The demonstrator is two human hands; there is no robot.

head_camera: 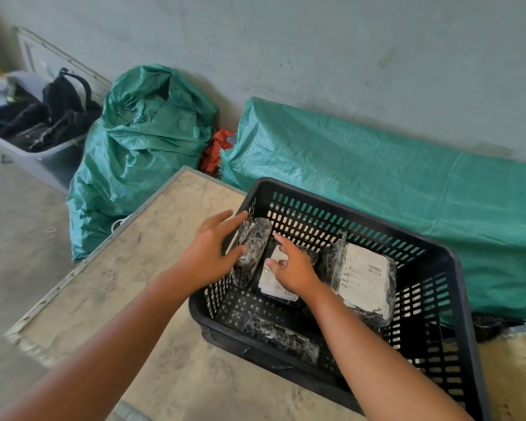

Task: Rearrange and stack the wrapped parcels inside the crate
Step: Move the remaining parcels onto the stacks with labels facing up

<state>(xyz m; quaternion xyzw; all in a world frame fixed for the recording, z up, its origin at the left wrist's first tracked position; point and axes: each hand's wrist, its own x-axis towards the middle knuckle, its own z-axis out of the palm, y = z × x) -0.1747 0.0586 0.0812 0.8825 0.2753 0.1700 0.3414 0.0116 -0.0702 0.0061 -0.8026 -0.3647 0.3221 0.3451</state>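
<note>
An upright wrapped parcel (pixel 251 250) is grasped by the left hand (pixel 208 253), with the fingers curled around it from the crate's left wall side. The right hand (pixel 292 267) is laid with spread fingers on a flat labelled parcel (pixel 275 282); whether it is being gripped or only pressed cannot be told, since the thumb side is partly hidden.

All of this is placed in the lower centre of the frame, inside the black slatted crate (pixel 431 314), which is set on a worn tabletop (pixel 152 238). The upright parcel is leaned against the left wall of the crate. The flat labelled parcel is found just beside it, towards the middle. A larger parcel with a white label (pixel 365 281) is propped at a tilt to the right of the hands. A fourth dark parcel (pixel 281 337) is lying along the near wall, apart from the others.

The task is judged to be at an early or middle stage. Four parcels are seen in the crate, but no neat stack has been formed: each is turned a different way, and much of the crate floor is left bare. The parcels remain to be aligned and piled. Further parcels beneath these cannot be ruled out.
</note>
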